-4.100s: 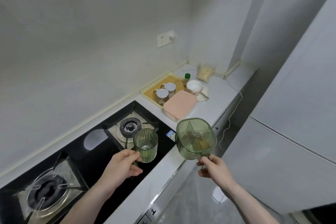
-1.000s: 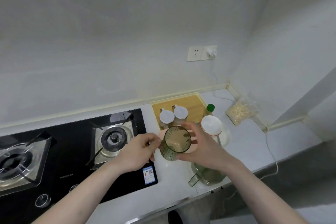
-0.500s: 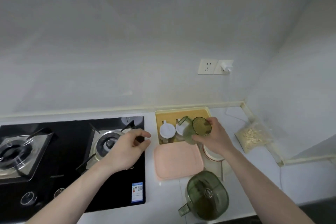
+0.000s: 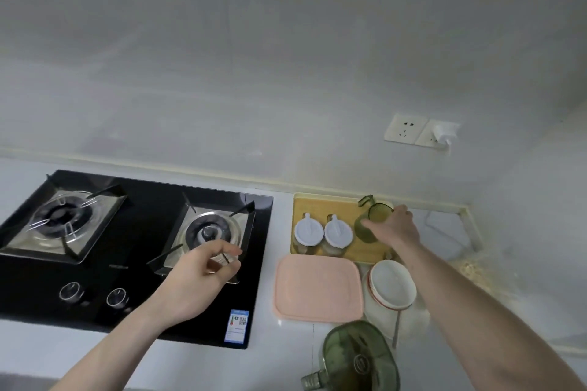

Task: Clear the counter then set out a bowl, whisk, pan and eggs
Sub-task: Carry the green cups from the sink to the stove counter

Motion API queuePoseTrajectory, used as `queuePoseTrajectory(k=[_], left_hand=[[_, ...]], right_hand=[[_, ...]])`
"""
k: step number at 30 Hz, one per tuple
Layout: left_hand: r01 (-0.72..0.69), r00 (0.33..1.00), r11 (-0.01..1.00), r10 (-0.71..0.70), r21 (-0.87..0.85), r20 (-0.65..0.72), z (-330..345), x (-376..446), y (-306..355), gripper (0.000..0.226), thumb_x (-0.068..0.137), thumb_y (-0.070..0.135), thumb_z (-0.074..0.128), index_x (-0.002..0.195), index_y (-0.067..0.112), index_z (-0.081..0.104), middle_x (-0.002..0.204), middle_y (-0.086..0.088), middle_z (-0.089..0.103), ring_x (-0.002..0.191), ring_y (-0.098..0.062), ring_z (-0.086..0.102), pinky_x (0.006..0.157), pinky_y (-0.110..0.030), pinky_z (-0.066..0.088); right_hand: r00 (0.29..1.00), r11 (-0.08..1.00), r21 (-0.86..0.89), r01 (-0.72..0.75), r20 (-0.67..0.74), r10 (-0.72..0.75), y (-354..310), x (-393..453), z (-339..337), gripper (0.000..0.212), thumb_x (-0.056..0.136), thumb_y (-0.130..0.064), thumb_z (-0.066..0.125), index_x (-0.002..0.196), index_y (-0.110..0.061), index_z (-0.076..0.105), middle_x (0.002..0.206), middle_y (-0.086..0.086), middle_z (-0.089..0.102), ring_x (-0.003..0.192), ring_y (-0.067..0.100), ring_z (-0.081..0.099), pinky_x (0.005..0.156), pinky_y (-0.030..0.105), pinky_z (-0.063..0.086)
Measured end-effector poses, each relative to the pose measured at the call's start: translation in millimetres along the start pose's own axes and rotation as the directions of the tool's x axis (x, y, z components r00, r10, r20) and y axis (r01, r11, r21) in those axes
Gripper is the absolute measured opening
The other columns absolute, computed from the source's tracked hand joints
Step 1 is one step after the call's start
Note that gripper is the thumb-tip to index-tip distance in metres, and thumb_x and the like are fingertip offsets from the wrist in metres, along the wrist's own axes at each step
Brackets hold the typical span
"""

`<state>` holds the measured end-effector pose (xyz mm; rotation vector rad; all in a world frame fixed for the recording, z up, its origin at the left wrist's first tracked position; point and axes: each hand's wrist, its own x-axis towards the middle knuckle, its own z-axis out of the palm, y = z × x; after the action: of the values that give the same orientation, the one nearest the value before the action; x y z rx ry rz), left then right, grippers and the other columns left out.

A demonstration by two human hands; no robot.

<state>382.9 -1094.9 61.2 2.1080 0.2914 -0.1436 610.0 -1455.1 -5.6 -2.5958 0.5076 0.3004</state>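
Head view: since half second back, right hand [image 4: 392, 228] has carried green ribbed cup [image 4: 370, 225] deeper onto yellow tray [image 4: 320, 206], at 1 o'clock of frame; fingers wrap cup, handle pointing toward wall. Left hand [image 4: 203, 276] empty, fingers loosely curled, hovering over stove [image 4: 149, 197] right burner. Tray also holds two white-lidded jars [image 4: 323, 233], contents unclear. Pink lidded box [image 4: 317, 287] at tray's 6 o'clock. White bowl [image 4: 392, 287] beside it, looks empty. Green lidded pitcher [image 4: 357, 359] at counter front, 5 o'clock.

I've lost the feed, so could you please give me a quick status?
Right hand grips green cup over yellow tray. Left hand empty above stove. Two jars beside cup.
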Motion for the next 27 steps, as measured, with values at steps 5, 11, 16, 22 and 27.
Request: queuePoseTrajectory(k=[5, 11, 16, 22, 27], left_hand=[[0.052, 0.997, 0.998, -0.053, -0.024, -0.049, -1.3, -15.4, -10.3, 0.01, 0.094, 0.03, 0.07, 0.103, 0.034, 0.071, 0.101, 0.027, 0.071, 0.087, -0.001, 0.069, 0.079, -0.027, 0.056], [0.117, 0.989, 0.992, -0.12, -0.042, -0.084, -2.1, -34.3, -26.3, 0.014, 0.093, 0.03, 0.071, 0.107, 0.033, 0.072, 0.109, 0.022, 0.071, 0.088, -0.005, 0.069, 0.078, -0.03, 0.058], [0.128, 0.988, 0.992, -0.129, -0.015, -0.089, -5.1, -46.8, -31.7, 0.012, 0.094, 0.031, 0.07, 0.106, 0.035, 0.071, 0.104, 0.026, 0.07, 0.088, -0.005, 0.067, 0.075, -0.022, 0.055], [0.117, 0.989, 0.993, -0.119, -0.031, -0.084, -25.7, -62.7, -31.1, 0.013, 0.094, 0.031, 0.07, 0.107, 0.036, 0.071, 0.102, 0.025, 0.071, 0.089, -0.004, 0.068, 0.075, -0.023, 0.056], [0.106, 0.986, 0.994, -0.109, -0.035, -0.127, -52.8, -90.3, -46.3, 0.015, 0.094, 0.033, 0.07, 0.109, 0.037, 0.07, 0.103, 0.027, 0.069, 0.09, -0.003, 0.067, 0.077, -0.025, 0.054]], right_hand=[[0.997, 0.996, -0.079, -0.037, 0.06, 0.042, -10.3, 11.8, 17.7, 0.122, 0.076, -0.068, 0.076, 0.158, -0.002, 0.014, 0.157, 0.017, 0.033, 0.134, 0.039, 0.052, 0.099, 0.044, 0.049], [0.992, 0.989, -0.124, -0.076, 0.095, 0.088, -12.2, 21.3, 34.5, 0.133, 0.068, -0.078, 0.076, 0.158, -0.001, 0.015, 0.159, 0.019, 0.035, 0.134, 0.041, 0.051, 0.095, 0.045, 0.05], [0.979, 0.964, -0.243, -0.104, 0.147, 0.143, -5.1, 27.2, 45.7, 0.116, 0.063, -0.088, 0.068, 0.138, 0.0, 0.05, 0.122, 0.016, 0.065, 0.1, 0.033, 0.068, 0.081, 0.037, 0.061], [0.975, 0.958, -0.259, -0.124, 0.148, 0.167, -8.2, 13.6, 42.1, 0.106, 0.073, -0.085, 0.063, 0.139, -0.004, 0.049, 0.139, 0.018, 0.049, 0.115, 0.035, 0.059, 0.081, 0.039, 0.056], [0.99, 0.992, -0.076, 0.101, -0.095, -0.108, -32.5, -53.1, 36.0, 0.076, 0.089, -0.057, 0.065, 0.144, -0.009, 0.045, 0.145, 0.021, 0.04, 0.13, 0.043, 0.044, 0.103, 0.051, 0.045]])
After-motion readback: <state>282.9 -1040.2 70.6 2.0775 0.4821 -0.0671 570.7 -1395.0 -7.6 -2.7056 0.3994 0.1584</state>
